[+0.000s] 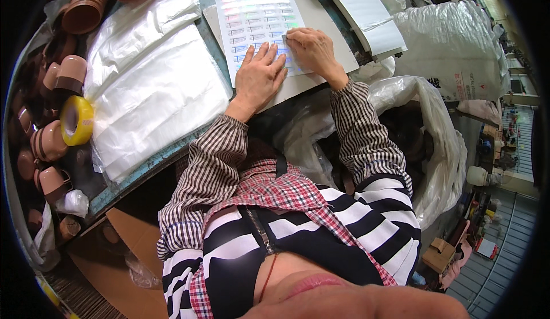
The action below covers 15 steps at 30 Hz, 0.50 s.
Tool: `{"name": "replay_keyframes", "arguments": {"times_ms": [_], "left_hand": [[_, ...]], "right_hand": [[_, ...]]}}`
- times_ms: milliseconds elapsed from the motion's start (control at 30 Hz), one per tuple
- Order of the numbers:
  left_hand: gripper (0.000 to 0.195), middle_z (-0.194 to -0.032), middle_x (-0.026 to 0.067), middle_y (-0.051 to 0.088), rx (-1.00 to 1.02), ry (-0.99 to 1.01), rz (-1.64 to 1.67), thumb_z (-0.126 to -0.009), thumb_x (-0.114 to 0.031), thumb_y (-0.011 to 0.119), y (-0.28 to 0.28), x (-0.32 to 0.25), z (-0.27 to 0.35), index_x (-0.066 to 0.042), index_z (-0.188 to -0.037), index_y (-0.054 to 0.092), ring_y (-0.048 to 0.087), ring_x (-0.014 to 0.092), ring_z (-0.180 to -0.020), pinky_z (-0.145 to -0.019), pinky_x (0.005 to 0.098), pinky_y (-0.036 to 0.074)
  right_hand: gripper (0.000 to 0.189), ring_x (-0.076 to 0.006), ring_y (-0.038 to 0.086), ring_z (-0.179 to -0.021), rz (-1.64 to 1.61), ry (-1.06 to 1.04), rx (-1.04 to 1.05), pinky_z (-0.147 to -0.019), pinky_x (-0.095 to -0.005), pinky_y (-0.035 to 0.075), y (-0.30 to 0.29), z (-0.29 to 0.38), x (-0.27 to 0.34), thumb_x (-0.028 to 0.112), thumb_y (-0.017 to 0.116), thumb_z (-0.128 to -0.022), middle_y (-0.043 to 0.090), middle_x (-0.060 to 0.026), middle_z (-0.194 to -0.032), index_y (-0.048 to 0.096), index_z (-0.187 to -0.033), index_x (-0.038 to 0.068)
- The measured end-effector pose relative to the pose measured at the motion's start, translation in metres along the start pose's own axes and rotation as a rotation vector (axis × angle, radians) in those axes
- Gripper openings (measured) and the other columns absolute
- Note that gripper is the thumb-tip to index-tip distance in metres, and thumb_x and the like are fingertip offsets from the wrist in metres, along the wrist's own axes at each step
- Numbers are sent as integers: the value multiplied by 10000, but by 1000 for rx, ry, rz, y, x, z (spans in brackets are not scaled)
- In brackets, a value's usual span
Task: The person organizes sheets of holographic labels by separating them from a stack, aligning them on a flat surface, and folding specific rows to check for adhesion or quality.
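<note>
A sheet of shiny, holographic stickers (257, 26) in rows and columns lies on a pale flat board (328, 31) at the table's edge. My left hand (259, 75) rests palm down over the sheet's lower part, its fingers slightly apart and nothing in it. At the sheet's lower right edge is my right hand (315, 51), fingers bent and their tips against the stickers. Something small and greyish shows by those fingertips, but whether they pinch a sticker or the sheet cannot be made out.
Flat white plastic bags (159, 99) cover the table's left part. Beyond them are a yellow tape roll (77, 120) and several brown plastic caps (71, 72). A paper stack (365, 16) stands at the right. An open plastic-lined sack (442, 125) is beside my right arm.
</note>
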<state>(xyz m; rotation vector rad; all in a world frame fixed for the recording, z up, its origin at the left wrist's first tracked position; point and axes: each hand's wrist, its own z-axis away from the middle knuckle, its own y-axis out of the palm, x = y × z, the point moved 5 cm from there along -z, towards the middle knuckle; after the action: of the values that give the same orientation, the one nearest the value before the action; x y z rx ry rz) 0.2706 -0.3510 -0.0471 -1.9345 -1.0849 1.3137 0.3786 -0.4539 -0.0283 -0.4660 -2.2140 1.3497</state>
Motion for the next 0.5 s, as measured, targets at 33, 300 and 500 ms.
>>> {"name": "replay_keyframes", "arguments": {"times_ms": [33,300,500], "left_hand": [[328,-1261,129,554,-2,1,2,-880,-296,563,0,0,0,-108,-1142,623,467,285,-1232,-1065,451,301],[319,-1255,125,559,-22,12,-15,-872,-288,572,0,-1,0,-113,-1133,627,472,288,-1226,-1057,458,311],[308,-1239,118,571,-51,26,-8,-861,-283,583,-2,-5,1,-112,-1113,626,491,286,-1207,-1042,461,334]], "right_hand": [[145,-199,640,-846,17,14,-5,-694,-327,444,4,-6,-4,197,599,-828,691,-43,-912,681,-836,78],[186,-258,627,-886,35,105,4,-771,-367,471,28,-59,-34,222,560,-854,677,-80,-910,687,-878,88],[189,-242,624,-920,143,122,13,-788,-353,479,46,-97,-57,261,570,-847,681,-34,-951,707,-912,147]]}}
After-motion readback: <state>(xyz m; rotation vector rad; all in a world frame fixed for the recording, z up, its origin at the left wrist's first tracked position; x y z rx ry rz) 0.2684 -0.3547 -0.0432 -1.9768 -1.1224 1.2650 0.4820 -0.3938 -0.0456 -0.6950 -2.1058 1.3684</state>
